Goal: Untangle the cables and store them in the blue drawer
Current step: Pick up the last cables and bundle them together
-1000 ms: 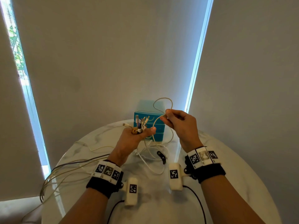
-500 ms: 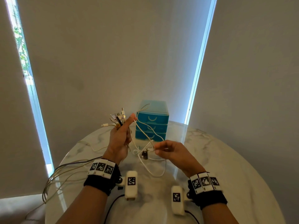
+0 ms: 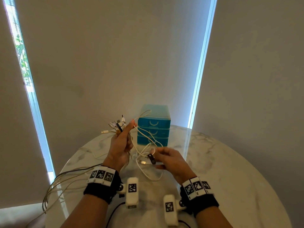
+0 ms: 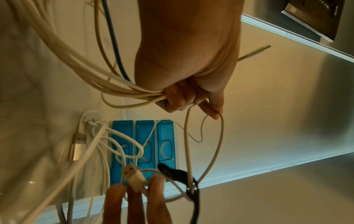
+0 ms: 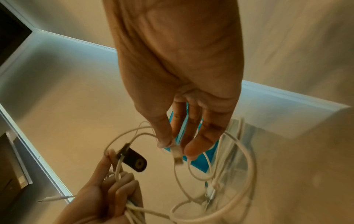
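My left hand (image 3: 126,132) is raised left of the blue drawer unit (image 3: 153,127) and grips a bundle of cables (image 4: 95,68), their plug ends (image 3: 117,125) sticking up above the fist. One white cable (image 3: 148,135) loops over the left index finger and runs down to my right hand (image 3: 155,155). Low over the table, the right hand pinches that cable's connector (image 5: 177,153) between thumb and fingers. A black strap (image 3: 151,159) hangs on the cable beside the right fingertips. All three drawers are closed.
The round marble table (image 3: 230,170) holds the drawer unit at its far edge, close to the blinds. Several long cables (image 3: 65,178) trail from the left hand across the table and over its left edge. A loose white loop (image 3: 153,176) lies between my wrists.
My right hand came down from in front of the drawer unit to just above the table, drawing the white cable with it. My left hand moved left and up with the bundle.
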Available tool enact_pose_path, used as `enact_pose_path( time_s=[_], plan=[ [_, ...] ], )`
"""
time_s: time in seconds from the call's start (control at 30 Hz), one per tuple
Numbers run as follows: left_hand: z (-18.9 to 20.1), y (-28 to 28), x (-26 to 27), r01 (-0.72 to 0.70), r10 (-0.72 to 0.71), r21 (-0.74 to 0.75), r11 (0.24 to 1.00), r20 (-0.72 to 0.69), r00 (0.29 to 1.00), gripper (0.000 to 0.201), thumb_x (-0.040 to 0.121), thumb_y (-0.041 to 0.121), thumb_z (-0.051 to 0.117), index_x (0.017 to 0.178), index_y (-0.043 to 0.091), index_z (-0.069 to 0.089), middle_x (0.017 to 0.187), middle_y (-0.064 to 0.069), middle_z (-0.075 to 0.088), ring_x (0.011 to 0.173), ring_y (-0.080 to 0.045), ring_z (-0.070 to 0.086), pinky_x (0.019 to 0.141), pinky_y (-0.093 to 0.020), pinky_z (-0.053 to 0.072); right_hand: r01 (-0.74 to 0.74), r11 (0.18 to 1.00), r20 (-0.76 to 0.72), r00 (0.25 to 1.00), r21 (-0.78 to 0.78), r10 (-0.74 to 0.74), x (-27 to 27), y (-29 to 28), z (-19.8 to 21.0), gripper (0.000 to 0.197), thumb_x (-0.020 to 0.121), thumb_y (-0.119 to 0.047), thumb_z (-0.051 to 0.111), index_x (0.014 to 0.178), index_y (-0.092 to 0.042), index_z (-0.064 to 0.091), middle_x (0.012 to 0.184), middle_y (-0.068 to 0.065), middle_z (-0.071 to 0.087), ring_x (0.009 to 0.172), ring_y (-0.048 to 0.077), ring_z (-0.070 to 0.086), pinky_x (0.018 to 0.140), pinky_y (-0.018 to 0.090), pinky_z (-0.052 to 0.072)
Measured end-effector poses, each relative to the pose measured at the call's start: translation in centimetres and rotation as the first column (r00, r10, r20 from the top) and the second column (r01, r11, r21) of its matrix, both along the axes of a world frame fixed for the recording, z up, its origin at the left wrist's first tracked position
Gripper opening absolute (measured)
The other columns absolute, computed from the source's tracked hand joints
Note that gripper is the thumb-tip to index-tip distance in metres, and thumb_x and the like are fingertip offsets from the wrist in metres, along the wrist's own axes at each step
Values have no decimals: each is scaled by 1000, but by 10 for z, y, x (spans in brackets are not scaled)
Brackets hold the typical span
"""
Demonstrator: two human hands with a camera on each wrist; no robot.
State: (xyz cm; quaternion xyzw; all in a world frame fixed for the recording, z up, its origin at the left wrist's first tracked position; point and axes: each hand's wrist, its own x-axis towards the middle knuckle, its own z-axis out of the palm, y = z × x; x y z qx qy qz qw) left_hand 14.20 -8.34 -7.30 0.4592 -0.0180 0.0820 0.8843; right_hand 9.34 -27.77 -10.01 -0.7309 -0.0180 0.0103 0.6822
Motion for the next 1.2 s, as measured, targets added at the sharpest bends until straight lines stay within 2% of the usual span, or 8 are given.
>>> enact_pose_path(
  time_s=[0.2,0.4,0.57,0.7,0.8,0.87,1.07,1.2],
  plan=[
    [-3,1,1,-15,19,75,997,-47,999,30,92,41,83,105,14,82,56,7,29,49,-8,21,44,-22,21,276,935,164,935,223,-316,-9,-33,24,25,103,-32,71,120,-13,71,91,7,81,93,26,78,92,43,64],
    [-5,-7,-1,23,-14,190,982,-50,999,36,91,44,84,107,12,83,57,7,31,49,-8,21,43,-22,20,-23,694,179,972,720,-154,-23,-35,58,26,112,-6,42,117,-14,65,79,3,56,58,12,48,49,23,44],
    [-4,-3,1,8,0,145,989,-51,999,29,94,36,83,110,12,82,57,7,32,49,-8,22,43,-22,20,18,997,263,965,-75,2,-30,2,68,26,115,-31,46,138,-31,59,92,-6,62,65,7,50,54,21,41],
    [-4,-3,2,17,-9,130,991,-59,998,18,95,26,81,106,12,80,58,5,32,49,-9,22,45,-24,20,62,836,313,940,-545,134,-11,27,56,57,98,-48,73,143,-50,38,132,-10,67,109,13,71,91,33,61],
    [-1,-1,1,14,-6,131,991,-62,998,13,95,26,81,95,14,75,57,6,32,49,-9,23,46,-25,20,83,600,198,972,-796,127,6,31,61,22,103,-52,64,103,-31,69,100,-6,71,94,17,69,87,35,56],
    [-1,1,2,13,-5,129,992,-58,998,16,95,25,82,87,18,69,56,6,32,48,-9,23,46,-26,20,-61,568,84,971,-821,225,10,28,69,34,108,-49,58,84,-30,72,91,-3,74,82,13,68,83,34,55],
    [8,10,-6,123,-133,129,984,74,988,11,82,35,90,81,30,81,65,8,32,53,-8,21,47,-23,19,258,925,364,920,-279,-147,-2,-1,101,37,114,-40,48,96,-17,71,86,-5,68,73,13,62,56,19,49],
    [15,20,-10,22,-23,15,1000,129,991,21,86,36,86,73,29,71,63,8,36,50,-7,25,43,-21,23,416,807,337,755,418,-563,0,-28,117,25,107,-11,45,91,-20,62,68,-3,57,50,10,41,47,26,31]
  ],
)
